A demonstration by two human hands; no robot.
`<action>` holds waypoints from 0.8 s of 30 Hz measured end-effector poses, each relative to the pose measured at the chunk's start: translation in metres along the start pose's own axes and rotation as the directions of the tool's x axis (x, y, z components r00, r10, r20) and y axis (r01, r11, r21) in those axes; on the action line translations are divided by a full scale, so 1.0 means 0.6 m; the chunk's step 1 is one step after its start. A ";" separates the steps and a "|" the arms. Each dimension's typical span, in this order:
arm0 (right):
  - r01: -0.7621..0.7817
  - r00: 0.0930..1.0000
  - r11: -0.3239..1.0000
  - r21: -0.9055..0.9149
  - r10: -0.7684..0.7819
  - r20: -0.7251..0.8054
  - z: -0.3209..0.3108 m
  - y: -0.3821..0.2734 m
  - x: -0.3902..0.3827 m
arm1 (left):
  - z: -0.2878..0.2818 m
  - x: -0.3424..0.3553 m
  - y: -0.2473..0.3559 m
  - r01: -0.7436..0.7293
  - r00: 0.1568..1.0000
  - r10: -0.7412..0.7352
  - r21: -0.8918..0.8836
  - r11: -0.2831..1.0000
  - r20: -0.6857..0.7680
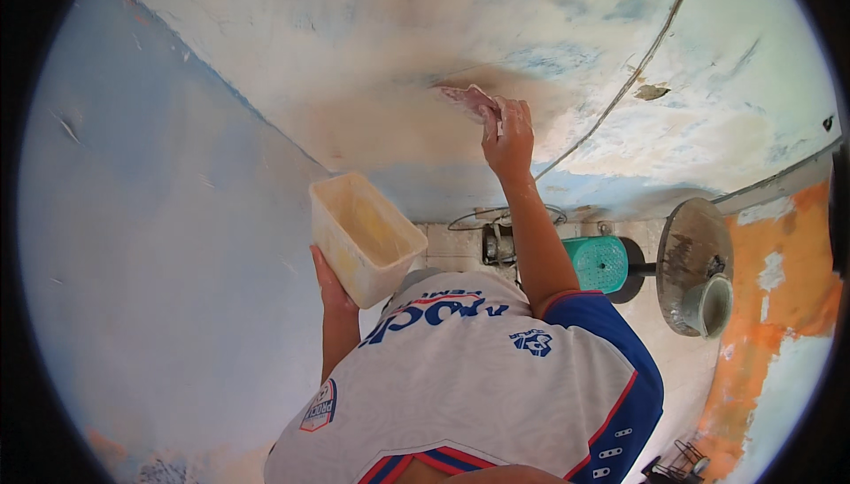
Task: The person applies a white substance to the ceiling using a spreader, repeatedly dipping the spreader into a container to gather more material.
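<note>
My right hand [511, 143] reaches up to the wall in front, closed around a pinkish, putty-smeared spreader [469, 100]. The spreader's edge lies against the patchy white and blue wall [372, 50], or very near it. Lower on the left, my left hand [335, 285] supports a cream rectangular plastic tub [365, 236] from its side and underneath. Pale yellowish residue coats the tub's inside. Most of the left fingers are hidden behind the tub.
A plain bluish wall [177, 245] stands close on my left. At right are a green perforated stool [598, 264], a round table [686, 240] and a grey bucket [710, 305] on it. A cable [637, 72] runs along the wall. An orange, patched wall [753, 369] is farther right.
</note>
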State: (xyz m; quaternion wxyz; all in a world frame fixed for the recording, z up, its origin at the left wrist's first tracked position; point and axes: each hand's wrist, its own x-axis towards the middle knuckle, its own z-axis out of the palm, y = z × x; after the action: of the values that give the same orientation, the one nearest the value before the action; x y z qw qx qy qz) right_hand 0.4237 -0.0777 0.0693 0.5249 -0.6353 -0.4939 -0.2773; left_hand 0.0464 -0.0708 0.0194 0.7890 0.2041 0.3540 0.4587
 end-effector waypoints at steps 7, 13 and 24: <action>-0.403 0.767 0.844 0.354 0.522 -0.372 -0.136 0.070 0.065 | -0.012 -0.007 0.002 -0.043 0.999 0.044 -0.029 0.999 0.028; -0.131 0.990 0.991 0.013 0.131 -0.051 -0.038 0.006 0.012 | -0.010 0.004 -0.002 0.011 1.000 -0.011 -0.029 1.000 0.018; -0.367 0.930 0.861 0.353 0.334 0.153 -0.102 -0.009 0.025 | 0.009 0.033 0.011 0.069 0.995 -0.066 -0.043 0.997 0.070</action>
State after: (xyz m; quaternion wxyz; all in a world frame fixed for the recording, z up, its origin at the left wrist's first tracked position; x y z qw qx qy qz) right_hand 0.4343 -0.1305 0.1027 0.6565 -0.6135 -0.4361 -0.0499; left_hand 0.0531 -0.0506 0.0198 0.8203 0.1896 0.3226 0.4325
